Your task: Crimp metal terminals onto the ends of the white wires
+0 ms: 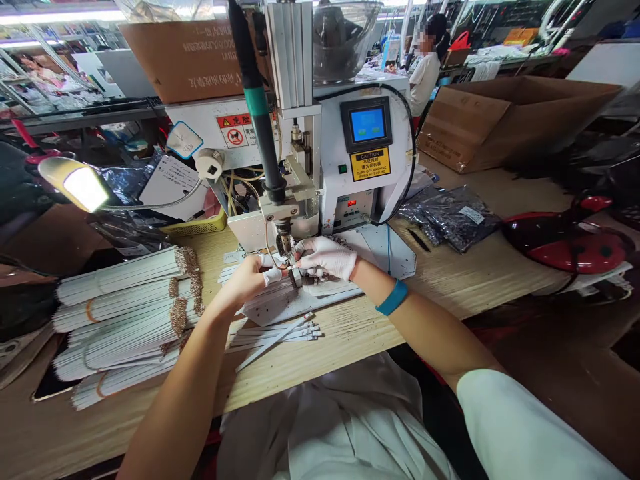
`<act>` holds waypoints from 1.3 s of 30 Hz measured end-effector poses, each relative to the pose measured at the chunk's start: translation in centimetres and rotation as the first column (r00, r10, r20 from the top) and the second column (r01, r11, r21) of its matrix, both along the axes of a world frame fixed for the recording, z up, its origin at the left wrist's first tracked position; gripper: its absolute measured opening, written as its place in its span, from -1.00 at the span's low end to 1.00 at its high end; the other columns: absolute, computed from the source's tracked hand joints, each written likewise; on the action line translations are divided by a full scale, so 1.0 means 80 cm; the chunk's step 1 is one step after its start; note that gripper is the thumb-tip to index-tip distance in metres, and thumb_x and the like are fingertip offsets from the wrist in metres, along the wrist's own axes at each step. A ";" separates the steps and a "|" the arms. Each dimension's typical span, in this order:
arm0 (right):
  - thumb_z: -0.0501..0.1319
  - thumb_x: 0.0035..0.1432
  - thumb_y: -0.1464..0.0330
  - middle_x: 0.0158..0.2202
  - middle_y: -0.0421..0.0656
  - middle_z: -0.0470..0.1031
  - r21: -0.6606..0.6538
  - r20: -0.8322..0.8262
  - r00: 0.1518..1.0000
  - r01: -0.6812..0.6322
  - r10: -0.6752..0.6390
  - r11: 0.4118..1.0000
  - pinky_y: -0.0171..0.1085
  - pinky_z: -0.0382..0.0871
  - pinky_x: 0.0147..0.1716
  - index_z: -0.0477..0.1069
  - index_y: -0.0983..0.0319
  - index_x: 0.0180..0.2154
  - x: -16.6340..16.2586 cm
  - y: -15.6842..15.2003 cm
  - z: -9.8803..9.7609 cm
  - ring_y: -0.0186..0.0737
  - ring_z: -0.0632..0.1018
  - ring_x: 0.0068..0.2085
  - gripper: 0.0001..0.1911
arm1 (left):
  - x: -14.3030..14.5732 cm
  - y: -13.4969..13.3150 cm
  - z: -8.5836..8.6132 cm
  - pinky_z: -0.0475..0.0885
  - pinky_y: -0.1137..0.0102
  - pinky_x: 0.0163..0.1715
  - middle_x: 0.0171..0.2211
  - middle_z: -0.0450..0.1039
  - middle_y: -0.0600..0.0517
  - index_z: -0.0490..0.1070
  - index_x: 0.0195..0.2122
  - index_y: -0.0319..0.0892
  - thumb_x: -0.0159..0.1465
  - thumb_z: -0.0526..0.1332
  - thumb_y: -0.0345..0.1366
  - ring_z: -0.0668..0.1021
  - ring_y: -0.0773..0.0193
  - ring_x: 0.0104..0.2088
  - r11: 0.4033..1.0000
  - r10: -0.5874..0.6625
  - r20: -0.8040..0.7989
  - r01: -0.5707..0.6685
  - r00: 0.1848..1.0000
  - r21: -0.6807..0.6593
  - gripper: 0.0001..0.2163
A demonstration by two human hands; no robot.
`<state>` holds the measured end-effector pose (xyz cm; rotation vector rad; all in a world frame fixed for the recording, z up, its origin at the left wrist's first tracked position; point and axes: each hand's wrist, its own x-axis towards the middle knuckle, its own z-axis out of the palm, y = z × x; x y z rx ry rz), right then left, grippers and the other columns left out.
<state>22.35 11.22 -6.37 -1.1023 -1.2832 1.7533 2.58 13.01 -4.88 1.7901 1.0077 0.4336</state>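
Note:
Both hands meet under the head of a white bench machine [320, 147]. My left hand [250, 279], bare with white tape on two fingertips, pinches a thin white cable [280, 297] at its tip. My right hand [326, 257] wears a white glove and a blue wristband; its fingers are curled on the same cable end, right below the machine's tool [285, 237]. A few loose white cables [280, 333] lie on the bench just in front of my hands.
Bundles of white cables [125, 313] with bare wire ends are stacked at the left. A lit lamp [83, 187] hangs over them. Dark plastic bags [453, 217], a cardboard box [505, 117] and a red object [575, 243] sit at the right. Another person [425, 67] works behind.

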 end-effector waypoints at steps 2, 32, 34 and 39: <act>0.25 -0.08 0.42 -0.56 -0.28 0.29 0.074 0.091 0.996 0.006 -0.013 0.997 -0.49 0.04 -0.76 0.29 0.29 -0.35 0.009 0.001 0.006 -0.51 0.27 -0.66 -0.80 | -0.003 0.000 0.001 0.22 0.51 -0.48 -0.54 0.38 0.10 0.42 -0.47 -0.27 0.01 0.19 -0.22 0.35 0.38 -0.51 1.000 0.014 -0.016 -0.014 1.000 0.018 -0.81; 0.16 0.08 0.36 -0.39 -0.10 0.47 0.443 0.462 0.840 0.059 -0.284 0.895 -0.36 0.33 -0.53 0.35 0.30 -0.36 0.029 0.014 -0.002 -0.30 0.49 -0.45 -0.88 | -0.008 -0.013 -0.004 0.28 0.49 -0.40 -0.43 0.50 0.04 0.47 -0.31 -0.17 0.08 0.05 -0.41 0.48 0.25 -0.39 0.936 0.123 -0.366 0.015 0.923 0.352 -0.77; 0.15 0.09 0.37 -0.47 -0.14 0.43 0.310 0.324 0.928 0.077 -0.182 0.948 -0.39 0.32 -0.63 0.30 0.30 -0.37 0.027 0.012 -0.003 -0.36 0.46 -0.55 -0.89 | -0.007 -0.013 -0.004 0.29 0.48 -0.38 -0.43 0.48 0.05 0.46 -0.35 -0.17 0.07 0.03 -0.45 0.47 0.27 -0.39 0.931 0.103 -0.374 0.043 0.922 0.364 -0.77; 0.19 0.03 0.40 -0.57 -0.22 0.35 0.264 0.279 0.949 0.068 -0.144 0.962 -0.44 0.25 -0.70 0.34 0.33 -0.38 0.023 0.008 -0.002 -0.44 0.37 -0.63 -0.89 | 0.000 -0.015 -0.008 0.30 0.43 -0.23 -0.28 0.39 -0.04 0.39 -0.30 -0.22 -0.07 -0.03 -0.61 0.43 0.24 -0.26 0.822 0.102 -0.456 0.184 0.884 0.539 -0.64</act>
